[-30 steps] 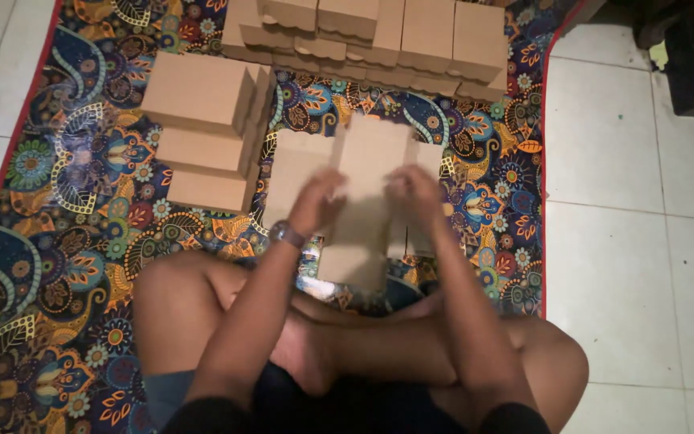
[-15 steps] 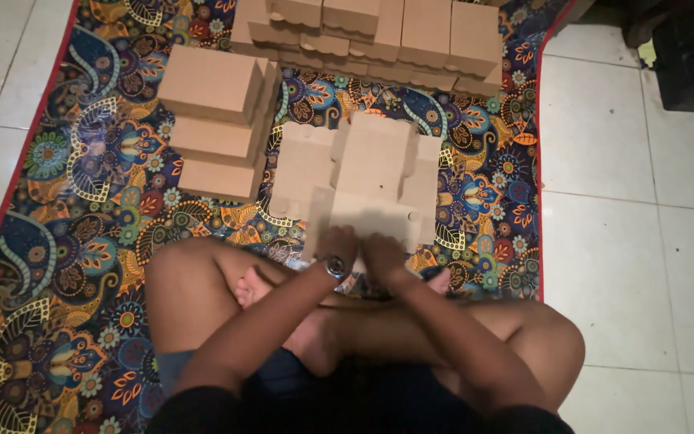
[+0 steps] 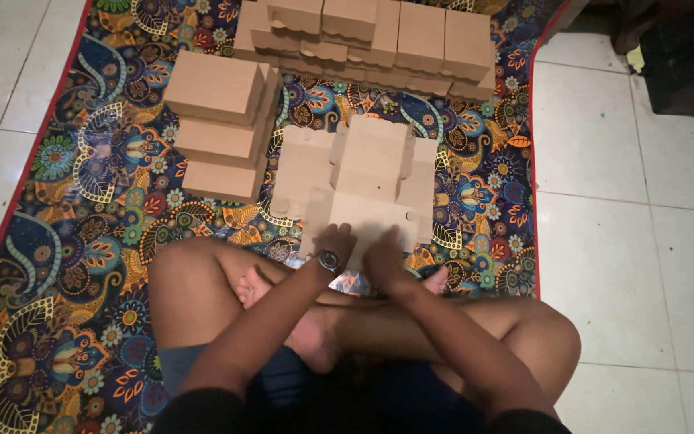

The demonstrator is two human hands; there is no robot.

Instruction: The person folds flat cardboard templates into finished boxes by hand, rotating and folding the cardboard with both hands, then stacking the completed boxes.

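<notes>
Head view: left hand point(image 3: 336, 241) and right hand point(image 3: 382, 255), fingers flat and open, press the near edge of a flat cardboard sheet point(image 3: 363, 181) lying on a patterned mat point(image 3: 82, 209), right of stacked boxes point(image 3: 218, 124)

White tiled floor point(image 3: 636, 241) under everything. Patterned mat point(image 3: 82, 241) with red edging spread on floor, paisley and flower print in blue, orange, yellow. Flat brown cardboard blanks point(image 3: 367, 181) lying on mat at middle, overlapping. Left of blanks, just beside: stack of folded cardboard boxes point(image 3: 218, 120), stepped. Beyond blanks, at mat's far edge: row of folded boxes point(image 3: 395, 36), touching side by side. Right of blanks, off mat: dark object point(image 3: 684, 56) on tiles.
</notes>
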